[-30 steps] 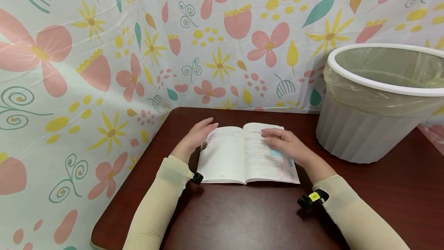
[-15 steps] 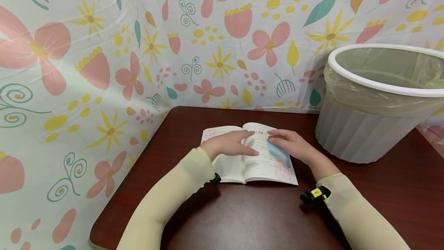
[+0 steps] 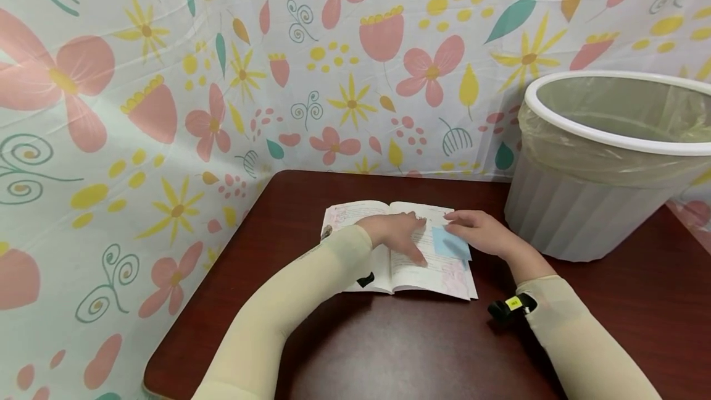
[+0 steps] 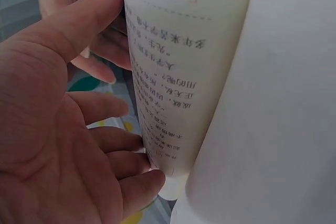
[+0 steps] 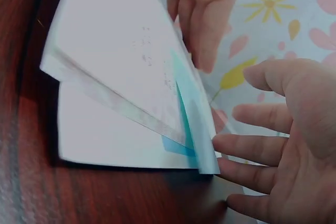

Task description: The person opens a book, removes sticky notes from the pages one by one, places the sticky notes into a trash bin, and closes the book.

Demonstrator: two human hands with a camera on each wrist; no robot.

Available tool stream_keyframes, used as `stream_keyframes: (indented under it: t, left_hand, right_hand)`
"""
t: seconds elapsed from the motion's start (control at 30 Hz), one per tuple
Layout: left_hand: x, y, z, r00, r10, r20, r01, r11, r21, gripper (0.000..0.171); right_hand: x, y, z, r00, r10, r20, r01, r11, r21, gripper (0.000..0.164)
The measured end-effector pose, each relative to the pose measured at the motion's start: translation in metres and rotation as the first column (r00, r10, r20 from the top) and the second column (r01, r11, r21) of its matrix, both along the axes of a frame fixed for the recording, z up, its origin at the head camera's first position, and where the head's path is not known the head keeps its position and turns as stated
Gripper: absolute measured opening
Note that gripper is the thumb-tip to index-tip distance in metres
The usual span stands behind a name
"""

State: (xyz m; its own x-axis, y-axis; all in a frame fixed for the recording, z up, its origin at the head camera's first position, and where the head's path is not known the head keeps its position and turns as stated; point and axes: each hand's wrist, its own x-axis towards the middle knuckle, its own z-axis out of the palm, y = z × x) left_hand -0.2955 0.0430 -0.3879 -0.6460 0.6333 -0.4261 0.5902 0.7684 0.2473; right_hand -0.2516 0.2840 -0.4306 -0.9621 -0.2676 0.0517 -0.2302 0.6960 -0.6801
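An open book [image 3: 413,279] lies on the dark red-brown table. Over its right-hand page my left hand [image 3: 399,234] spreads its fingers; in the left wrist view the fingertips [image 4: 157,178] meet the edge of the curved printed page [image 4: 173,87]. A light blue sticky note [image 3: 451,244] lies at the right page's outer side. My right hand [image 3: 480,232] is beside it, and in the right wrist view its straight fingers [image 5: 252,148] touch the blue note's [image 5: 195,116] edge, thumb apart. More blue shows below, between the pages.
A grey waste bin [image 3: 572,215] with a white rim and a plastic liner stands on the table at the right. Behind the table [image 3: 416,350] hangs a floral-patterned curtain [image 3: 355,66]. Black camera mounts sit at both wrists.
My left hand has swung from the left page across to the right page. My right hand has shifted slightly right, and the blue note shows more fully.
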Motion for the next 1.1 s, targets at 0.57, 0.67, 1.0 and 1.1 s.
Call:
stream_keyframes:
  t: [0.57, 0.67, 1.0, 1.1]
  left_hand:
    - [0.004, 0.028, -0.007, 0.999, 0.026, -0.02, -0.028, 0.992, -0.125, 0.106]
    - [0.006, 0.032, -0.009, 0.999, 0.034, -0.042, -0.04, 0.988, -0.152, 0.105]
    - [0.014, 0.034, -0.007, 0.996, 0.034, -0.088, -0.047, 0.986, -0.159, 0.105]
    - [0.015, 0.035, -0.006, 0.995, 0.032, -0.093, -0.047, 0.986, -0.161, 0.104]
  right_hand:
    - [-0.003, 0.017, 0.0, 0.992, -0.119, 0.041, 0.112, 0.983, 0.148, 0.047]
    - [-0.003, 0.018, -0.002, 0.991, -0.131, 0.041, 0.124, 0.983, 0.137, 0.044]
    - [-0.005, 0.022, -0.006, 0.987, -0.159, 0.011, 0.156, 0.98, 0.123, 0.033]
    - [-0.004, 0.022, -0.006, 0.987, -0.163, -0.002, 0.162, 0.98, 0.112, 0.028]
